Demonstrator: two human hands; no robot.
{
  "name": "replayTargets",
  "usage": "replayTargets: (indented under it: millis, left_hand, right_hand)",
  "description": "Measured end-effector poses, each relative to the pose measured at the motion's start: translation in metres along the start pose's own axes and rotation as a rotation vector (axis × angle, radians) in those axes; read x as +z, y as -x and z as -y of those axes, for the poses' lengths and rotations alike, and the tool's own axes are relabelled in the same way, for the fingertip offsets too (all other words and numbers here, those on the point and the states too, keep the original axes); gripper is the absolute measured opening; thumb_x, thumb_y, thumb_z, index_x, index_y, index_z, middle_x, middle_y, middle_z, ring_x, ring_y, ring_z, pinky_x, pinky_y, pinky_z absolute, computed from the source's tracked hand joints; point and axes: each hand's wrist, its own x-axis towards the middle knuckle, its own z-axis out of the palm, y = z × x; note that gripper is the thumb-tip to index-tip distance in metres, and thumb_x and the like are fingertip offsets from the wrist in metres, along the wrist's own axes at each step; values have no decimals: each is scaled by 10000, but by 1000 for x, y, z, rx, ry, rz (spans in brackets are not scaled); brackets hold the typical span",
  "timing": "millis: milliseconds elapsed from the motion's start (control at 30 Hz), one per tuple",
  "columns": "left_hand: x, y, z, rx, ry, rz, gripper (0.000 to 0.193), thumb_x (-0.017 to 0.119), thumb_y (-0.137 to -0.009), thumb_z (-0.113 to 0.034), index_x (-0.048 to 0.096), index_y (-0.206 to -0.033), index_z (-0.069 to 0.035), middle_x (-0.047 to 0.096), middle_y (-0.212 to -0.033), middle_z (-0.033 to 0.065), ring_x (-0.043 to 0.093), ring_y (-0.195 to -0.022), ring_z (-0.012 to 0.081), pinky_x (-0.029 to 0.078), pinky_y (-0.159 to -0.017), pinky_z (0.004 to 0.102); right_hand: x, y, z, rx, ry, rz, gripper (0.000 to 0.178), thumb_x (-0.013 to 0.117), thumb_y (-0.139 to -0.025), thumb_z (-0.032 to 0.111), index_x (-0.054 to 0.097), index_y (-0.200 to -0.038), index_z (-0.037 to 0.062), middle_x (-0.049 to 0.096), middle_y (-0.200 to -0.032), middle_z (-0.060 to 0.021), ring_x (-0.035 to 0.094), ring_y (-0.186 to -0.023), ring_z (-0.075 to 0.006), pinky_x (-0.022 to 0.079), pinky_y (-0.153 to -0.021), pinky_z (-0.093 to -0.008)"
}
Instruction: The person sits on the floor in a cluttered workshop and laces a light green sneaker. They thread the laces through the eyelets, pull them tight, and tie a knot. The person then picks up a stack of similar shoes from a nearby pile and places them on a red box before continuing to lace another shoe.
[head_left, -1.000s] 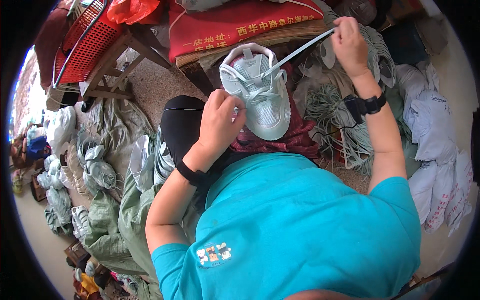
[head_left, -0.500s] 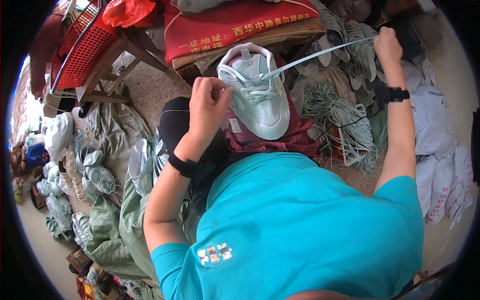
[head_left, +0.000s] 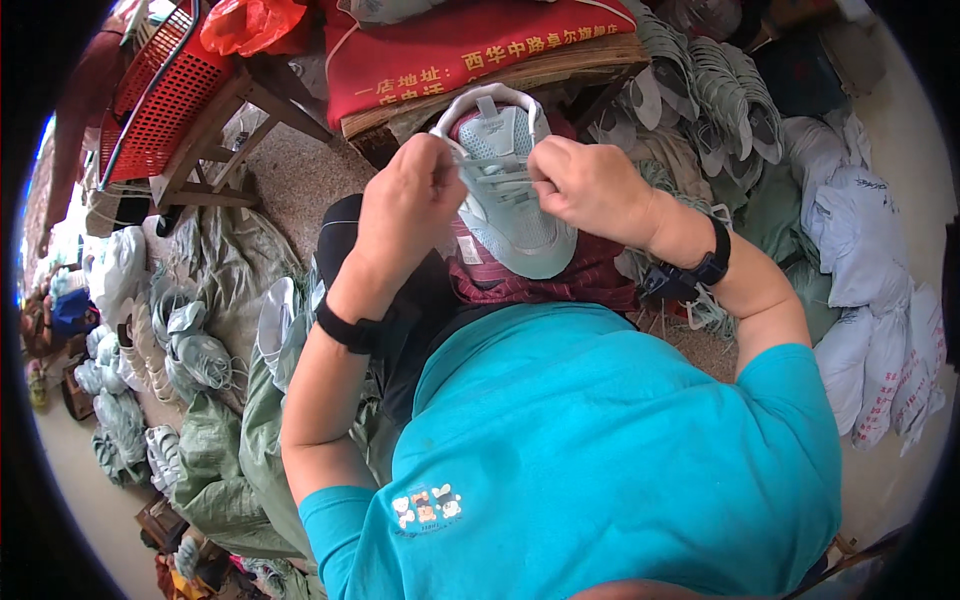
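A pale mint sneaker (head_left: 520,245) rests on a dark red striped cloth (head_left: 600,285) over my lap, its toe toward me. Across its tongue runs a pale shoelace (head_left: 492,162), stretched between both hands. My left hand (head_left: 408,195) is closed in a pinch at the shoe's left eyelet edge, with the lace at its fingertips. On the other side my right hand (head_left: 592,190) is closed too, its fingers pinching lace beside the right eyelets. The lower lace rows are partly in view; the fingers hide the eyelets.
Beyond the shoe stands a wooden bench (head_left: 500,85) with a red cloth. A red plastic basket (head_left: 170,90) sits on a stool at far left. Shoe uppers (head_left: 735,100) are stacked at right, near white sacks (head_left: 870,240). Green sacks (head_left: 215,465) lie at lower left.
My right hand has come in from the far right, where it held a lace pulled out long, down to the shoe's right side. My left hand stays close to the shoe's left edge.
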Motion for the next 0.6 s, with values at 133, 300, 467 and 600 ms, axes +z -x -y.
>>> replayTargets:
  millis: [133, 300, 467, 600]
  left_hand:
    - [-20, 11, 10, -94, -67, -18, 166, 645, -810, 7, 536, -926, -40, 540, -715, 70, 558, -622, 148, 473, -594, 277]
    - [-58, 24, 26, -6, -276, -149, 261, 571, -840, 23, 633, -1076, -68, 574, -810, 83, 572, -677, 162, 473, -621, 279]
    - [-88, 47, 46, -127, -310, -191, 251, 559, -827, 40, 673, -1029, -57, 581, -818, 94, 580, -691, 196, 473, -629, 282]
    - [-77, 60, 44, -164, -294, -153, 170, 578, -846, 5, 663, -985, -45, 570, -799, 101, 566, -679, 239, 465, -629, 323]
  right_hand:
    - [-6, -4, -10, 201, -437, 114, 136, 628, -830, 138, 576, -897, 32, 638, -798, -111, 647, -738, -227, 509, -658, -349]
    - [-18, -11, -21, 303, -715, 122, 64, 609, -931, 117, 601, -949, 56, 588, -769, 49, 524, -669, -32, 433, -573, -199]
    - [-13, -19, -23, 88, -440, -91, 148, 638, -903, 106, 625, -1042, 57, 573, -859, -2, 562, -737, -77, 466, -638, -229]
    - [-11, -21, -10, -70, -70, -47, 123, 649, -848, 81, 595, -954, 49, 546, -975, -87, 610, -829, -234, 505, -709, -342]
